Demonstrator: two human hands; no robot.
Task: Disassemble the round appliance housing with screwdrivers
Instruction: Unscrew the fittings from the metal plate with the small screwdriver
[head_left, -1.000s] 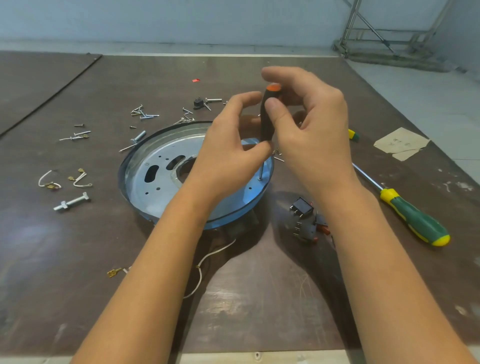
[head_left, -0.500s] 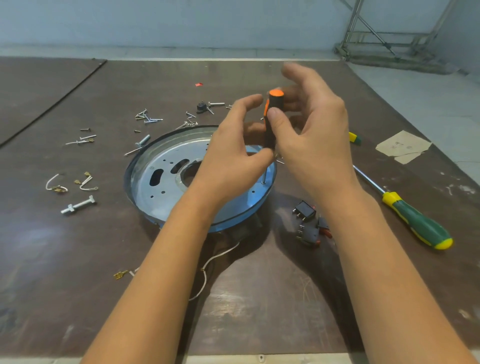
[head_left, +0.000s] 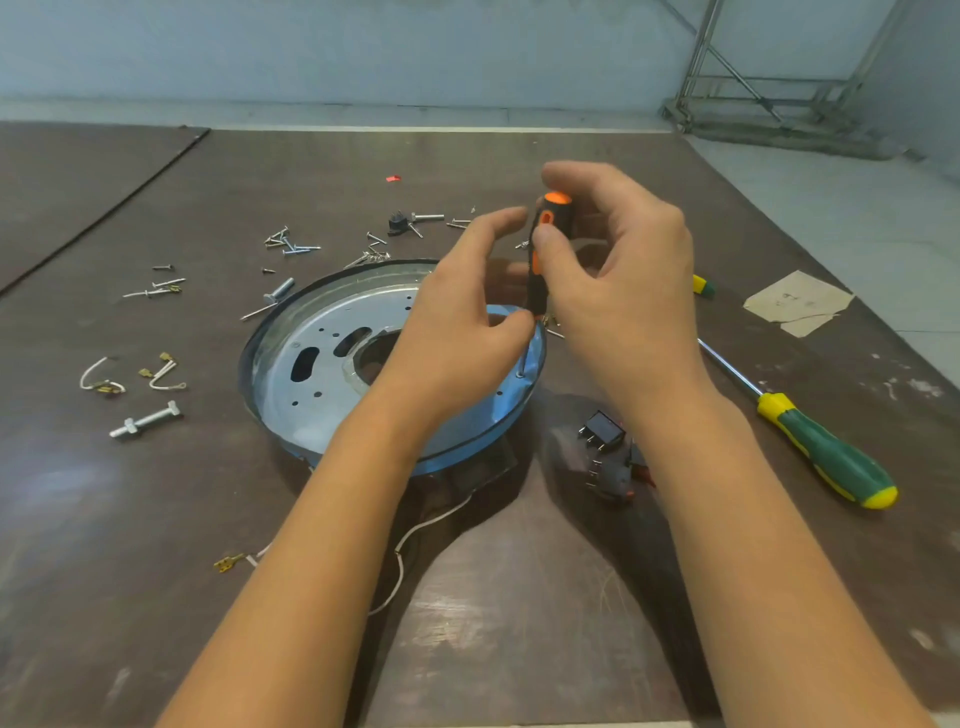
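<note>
Head view: the round housing (head_left: 311, 395) lies flat on the table (head_left: 519, 597), beneath the left wrist. Over its right rim the left hand (head_left: 457, 338) hovers half open, thumb beside the shaft, gripping nothing I can see. Just behind, the right hand (head_left: 623, 291) pinches the orange screwdriver (head_left: 543, 249), which stands upright, tip down inside the rim.

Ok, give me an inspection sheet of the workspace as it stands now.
Surface: dark brown board, scuffed.
Job's things: round metal housing; orange-black screwdriver stands upright, tip on its right side; green-yellow screwdriver lies at right.
Clutter: loose screws beyond the housing, bolt at left, black switches and paper scrap at right.
Hands: right hand pinches the screwdriver's handle; left hand curls beside its base, grip unclear.
Cables: white wire runs from under the housing; short wire pieces at left.
Surroundings: pale wall, metal frame far right.
</note>
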